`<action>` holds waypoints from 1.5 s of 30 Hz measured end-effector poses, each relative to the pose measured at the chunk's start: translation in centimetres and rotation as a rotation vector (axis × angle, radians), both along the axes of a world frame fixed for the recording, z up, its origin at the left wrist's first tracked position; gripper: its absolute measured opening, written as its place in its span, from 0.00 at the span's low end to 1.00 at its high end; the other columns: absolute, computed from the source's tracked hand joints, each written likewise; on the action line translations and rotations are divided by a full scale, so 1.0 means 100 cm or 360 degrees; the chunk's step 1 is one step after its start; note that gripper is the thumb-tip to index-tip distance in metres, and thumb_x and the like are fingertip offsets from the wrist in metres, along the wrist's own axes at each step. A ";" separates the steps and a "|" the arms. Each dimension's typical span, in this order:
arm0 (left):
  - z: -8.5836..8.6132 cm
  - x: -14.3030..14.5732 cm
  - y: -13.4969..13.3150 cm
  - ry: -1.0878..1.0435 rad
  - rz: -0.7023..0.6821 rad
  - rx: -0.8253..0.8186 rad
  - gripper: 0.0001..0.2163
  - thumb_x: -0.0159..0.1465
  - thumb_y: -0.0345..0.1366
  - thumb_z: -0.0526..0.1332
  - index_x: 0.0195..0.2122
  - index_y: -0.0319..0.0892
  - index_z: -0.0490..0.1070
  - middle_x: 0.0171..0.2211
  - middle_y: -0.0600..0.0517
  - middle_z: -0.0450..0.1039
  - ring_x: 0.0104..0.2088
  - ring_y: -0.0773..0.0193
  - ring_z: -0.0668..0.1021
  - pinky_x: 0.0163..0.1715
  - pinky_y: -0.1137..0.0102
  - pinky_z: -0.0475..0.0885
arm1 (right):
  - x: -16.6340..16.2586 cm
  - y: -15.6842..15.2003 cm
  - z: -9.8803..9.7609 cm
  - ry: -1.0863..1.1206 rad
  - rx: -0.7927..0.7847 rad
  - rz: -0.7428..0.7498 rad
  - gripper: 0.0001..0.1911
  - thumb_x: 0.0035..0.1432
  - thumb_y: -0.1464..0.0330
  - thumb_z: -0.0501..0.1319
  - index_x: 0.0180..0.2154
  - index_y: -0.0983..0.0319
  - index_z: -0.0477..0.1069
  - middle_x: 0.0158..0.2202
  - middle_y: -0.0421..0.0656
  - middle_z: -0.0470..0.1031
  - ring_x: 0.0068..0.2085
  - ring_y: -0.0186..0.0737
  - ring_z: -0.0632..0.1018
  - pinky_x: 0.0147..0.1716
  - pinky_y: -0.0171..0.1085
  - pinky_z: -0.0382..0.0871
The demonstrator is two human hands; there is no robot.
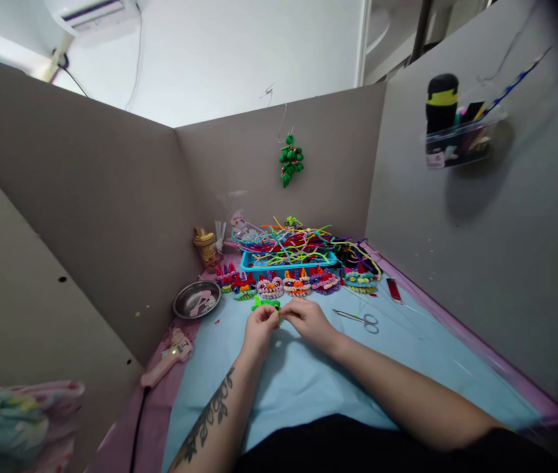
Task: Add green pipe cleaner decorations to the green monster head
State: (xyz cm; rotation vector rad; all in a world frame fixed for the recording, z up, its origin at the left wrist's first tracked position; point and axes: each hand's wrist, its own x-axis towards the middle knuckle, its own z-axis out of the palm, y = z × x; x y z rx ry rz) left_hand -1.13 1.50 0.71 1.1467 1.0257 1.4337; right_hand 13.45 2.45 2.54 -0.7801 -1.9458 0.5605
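Note:
Both hands meet over the light blue cloth, in front of a row of finished-looking pipe-cleaner animal heads (297,284). In the pinched fingers of my left hand (260,323) is a small green pipe-cleaner piece (269,303), bright green at its left end. My right hand (312,323) is closed in a pinch at the right edge of that piece, its fingertips touching or almost touching those of the left. The fingers hide much of the piece. Scissors (360,320) lie to the right of my right hand, blades pointing left.
A blue tray (288,265) heaped with colourful pipe cleaners stands at the back. On the left are a metal bowl (183,309), a pink glue gun (170,360) with its cord, and a brown cup (206,249). Grey panels (279,164) enclose the table; a green ornament (289,162) hangs behind.

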 end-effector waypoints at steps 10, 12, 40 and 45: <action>0.003 -0.003 0.001 -0.0330 0.0038 -0.0140 0.12 0.41 0.36 0.68 0.23 0.37 0.68 0.19 0.57 0.65 0.20 0.73 0.66 0.22 0.75 0.59 | -0.011 -0.008 -0.007 0.0253 -0.0292 0.0028 0.07 0.53 0.69 0.59 0.33 0.60 0.76 0.29 0.43 0.74 0.32 0.37 0.72 0.33 0.35 0.65; 0.004 -0.004 0.001 -0.0334 0.0009 -0.0119 0.12 0.42 0.36 0.68 0.24 0.37 0.69 0.20 0.56 0.65 0.20 0.73 0.66 0.23 0.75 0.59 | -0.010 -0.006 -0.007 0.0291 -0.0303 -0.0004 0.08 0.52 0.69 0.59 0.35 0.60 0.75 0.31 0.43 0.74 0.33 0.37 0.73 0.34 0.35 0.65; -0.001 -0.001 0.002 -0.0119 0.0110 0.0052 0.09 0.46 0.35 0.66 0.24 0.37 0.67 0.18 0.59 0.63 0.18 0.74 0.62 0.19 0.77 0.55 | -0.013 -0.002 -0.010 0.0367 -0.0410 -0.0163 0.06 0.48 0.68 0.60 0.24 0.65 0.70 0.23 0.39 0.68 0.27 0.33 0.69 0.27 0.32 0.63; -0.001 0.001 0.002 -0.0268 0.0074 -0.0014 0.10 0.43 0.33 0.67 0.24 0.37 0.68 0.17 0.59 0.63 0.18 0.75 0.62 0.20 0.77 0.55 | -0.015 0.000 -0.012 0.0406 -0.0433 -0.0154 0.07 0.48 0.67 0.60 0.23 0.65 0.70 0.22 0.39 0.68 0.26 0.34 0.69 0.27 0.32 0.63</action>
